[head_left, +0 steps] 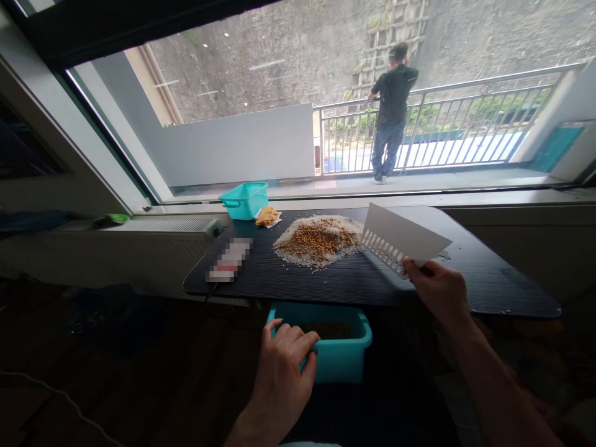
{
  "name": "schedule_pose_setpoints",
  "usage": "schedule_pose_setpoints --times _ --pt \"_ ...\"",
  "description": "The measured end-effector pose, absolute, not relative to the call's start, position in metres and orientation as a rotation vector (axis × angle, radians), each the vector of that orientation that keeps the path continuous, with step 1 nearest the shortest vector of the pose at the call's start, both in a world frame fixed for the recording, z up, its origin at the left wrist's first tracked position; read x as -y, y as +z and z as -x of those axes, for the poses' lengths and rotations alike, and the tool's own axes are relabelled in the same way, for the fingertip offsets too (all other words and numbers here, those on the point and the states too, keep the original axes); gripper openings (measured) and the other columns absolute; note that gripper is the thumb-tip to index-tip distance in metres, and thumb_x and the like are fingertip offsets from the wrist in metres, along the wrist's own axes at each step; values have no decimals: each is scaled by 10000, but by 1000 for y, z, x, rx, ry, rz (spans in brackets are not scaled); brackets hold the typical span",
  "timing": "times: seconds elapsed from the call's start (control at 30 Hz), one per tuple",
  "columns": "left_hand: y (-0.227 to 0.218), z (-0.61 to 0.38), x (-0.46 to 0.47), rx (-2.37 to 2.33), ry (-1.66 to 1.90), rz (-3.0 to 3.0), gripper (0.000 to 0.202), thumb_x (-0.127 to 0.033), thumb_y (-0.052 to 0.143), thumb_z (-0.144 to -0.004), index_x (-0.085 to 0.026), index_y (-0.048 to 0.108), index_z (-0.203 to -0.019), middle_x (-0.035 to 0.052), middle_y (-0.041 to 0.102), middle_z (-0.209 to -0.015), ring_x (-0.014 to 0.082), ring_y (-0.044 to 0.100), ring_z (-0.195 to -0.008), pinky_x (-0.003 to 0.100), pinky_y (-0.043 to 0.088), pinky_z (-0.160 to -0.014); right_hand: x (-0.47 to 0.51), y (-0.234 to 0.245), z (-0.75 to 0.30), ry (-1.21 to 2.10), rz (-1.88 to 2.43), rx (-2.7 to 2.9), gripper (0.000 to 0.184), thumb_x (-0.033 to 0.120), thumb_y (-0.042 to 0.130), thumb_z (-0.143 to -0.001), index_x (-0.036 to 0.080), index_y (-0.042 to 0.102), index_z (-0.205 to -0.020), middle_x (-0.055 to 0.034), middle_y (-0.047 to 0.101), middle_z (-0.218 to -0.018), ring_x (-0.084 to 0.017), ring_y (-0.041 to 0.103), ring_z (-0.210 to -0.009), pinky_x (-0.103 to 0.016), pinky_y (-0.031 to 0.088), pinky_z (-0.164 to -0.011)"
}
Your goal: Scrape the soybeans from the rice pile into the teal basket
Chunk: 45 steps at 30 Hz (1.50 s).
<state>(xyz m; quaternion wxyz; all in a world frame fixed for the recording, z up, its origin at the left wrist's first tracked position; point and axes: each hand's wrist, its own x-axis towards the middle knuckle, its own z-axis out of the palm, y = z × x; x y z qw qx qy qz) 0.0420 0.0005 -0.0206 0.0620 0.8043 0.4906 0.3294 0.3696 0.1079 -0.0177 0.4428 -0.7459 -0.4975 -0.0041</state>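
My right hand [437, 285] grips a thin white card [400, 233] with a row of slots cut along its lower left edge, tilted above the right side of the table. Just left of the card lies a spread pile of white rice-like grains [293, 248] with tan soybean-like beans [321, 237] on top. Below the table's front edge, my left hand [291, 354] is closed over the near rim of a teal plastic bin [342, 366]. Small dark contents show inside that bin, too dim to name.
The dark table [261, 279] has a rounded front edge. At its back left stand another teal bin [244, 202] and a yellowish crumpled item [269, 215]; a blurred-out phone-like object [230, 261] lies nearer. A radiator [172, 226] is at left. Beyond the window, a person [393, 112] leans on a railing.
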Motion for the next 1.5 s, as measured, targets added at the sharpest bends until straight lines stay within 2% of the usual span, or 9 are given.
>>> schedule_pose_setpoints --times 0.3,0.5,0.67,1.07,1.33,1.5 --pt "-22 -42 -1 -1479 987 -2435 352 -33 500 -901 -237 781 -958 20 761 -810 240 741 -808 639 499 -1046 -126 -17 -364 -101 1932 1289 377 575 633 -853 276 781 -678 -107 787 -686 -322 735 -737 -379 467 -654" --pt "-25 -42 -2 -1490 974 -2446 338 -32 518 -891 -250 773 -934 17 767 -818 243 743 -817 615 501 -1045 -157 -13 -359 -108 2003 1318 375 543 625 -868 247 842 -790 -160 820 -787 -360 766 -837 -402 502 -716" --pt "-24 -41 -2 -1492 977 -2454 356 -25 500 -891 -248 773 -943 15 755 -805 247 736 -801 638 500 -1035 -166 -12 -368 -131 2057 1300 419 540 610 -882 206 861 -845 -199 826 -839 -358 772 -839 -409 504 -727" --pt "-33 -29 -9 -1417 811 -2548 343 -40 551 -921 -281 770 -1028 -4 795 -889 227 774 -845 590 525 -1058 -162 -10 -402 -167 2026 1278 393 521 613 -870 219 846 -775 -173 801 -735 -363 753 -759 -418 491 -671" --pt "-33 -27 -9 -1414 831 -2581 359 -40 563 -916 -279 778 -1077 -8 790 -884 236 781 -842 601 533 -1040 -156 0 -386 -38 1929 1398 398 550 599 -881 243 840 -802 -117 831 -789 -318 764 -798 -372 500 -686" --pt "-29 -32 -7 -1416 857 -2563 353 -42 548 -911 -270 780 -1048 -4 784 -850 228 763 -821 585 532 -1035 -153 4 -376 40 1890 1454 397 551 603 -872 240 839 -800 -99 813 -734 -297 758 -755 -357 495 -672"
